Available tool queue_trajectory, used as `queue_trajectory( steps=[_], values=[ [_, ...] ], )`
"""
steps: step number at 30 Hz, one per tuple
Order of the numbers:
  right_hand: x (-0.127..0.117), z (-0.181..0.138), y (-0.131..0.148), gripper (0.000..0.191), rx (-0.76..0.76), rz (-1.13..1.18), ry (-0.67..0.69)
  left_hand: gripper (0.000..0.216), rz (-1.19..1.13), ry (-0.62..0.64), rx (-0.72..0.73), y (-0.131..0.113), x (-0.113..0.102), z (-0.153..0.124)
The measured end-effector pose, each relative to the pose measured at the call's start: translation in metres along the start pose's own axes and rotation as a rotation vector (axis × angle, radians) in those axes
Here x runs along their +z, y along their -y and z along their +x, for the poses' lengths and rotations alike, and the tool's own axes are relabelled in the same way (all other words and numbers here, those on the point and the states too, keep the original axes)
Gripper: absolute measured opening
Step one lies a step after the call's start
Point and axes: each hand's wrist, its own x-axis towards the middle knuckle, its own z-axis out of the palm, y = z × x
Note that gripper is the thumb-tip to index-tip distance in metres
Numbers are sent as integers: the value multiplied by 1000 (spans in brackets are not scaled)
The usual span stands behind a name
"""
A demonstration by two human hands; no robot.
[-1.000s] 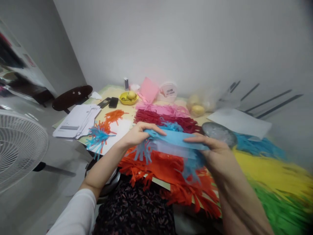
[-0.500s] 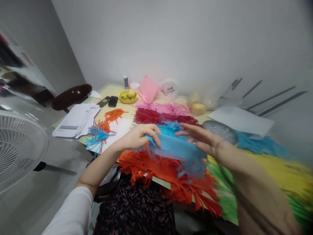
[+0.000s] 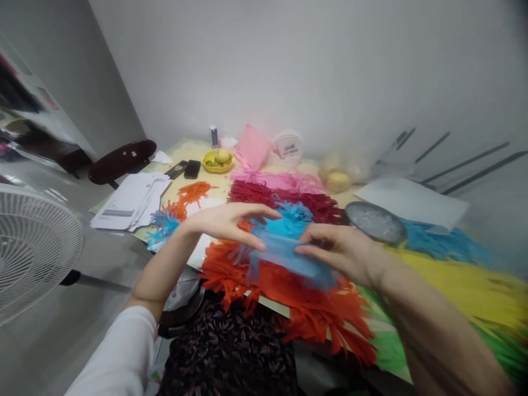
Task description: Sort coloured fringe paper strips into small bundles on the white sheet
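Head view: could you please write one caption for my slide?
Above orange fringed paper, the right hand pinches blue paper, with the left hand open at its left end.

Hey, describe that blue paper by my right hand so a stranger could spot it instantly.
On the table, find the orange fringe along the near edge. Over it is the blue paper in the right hand, its smooth band unlike the shaggy blue fringe just behind.
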Motion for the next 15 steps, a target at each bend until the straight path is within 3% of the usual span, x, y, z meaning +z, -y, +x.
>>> queue_trajectory(
  steps=[4,7,15],
  values=[
    [-2,-3,4,28,-55,-87,-28,39,58,37,-74,8,22,28],
    [-6,-6,6,29,-63,-121,-53,38,33,77,-102,12,28,38],
    [-15,-8,16,42,-19,-113,-72,37,114,-75,-111,1,29,37]
  ],
)
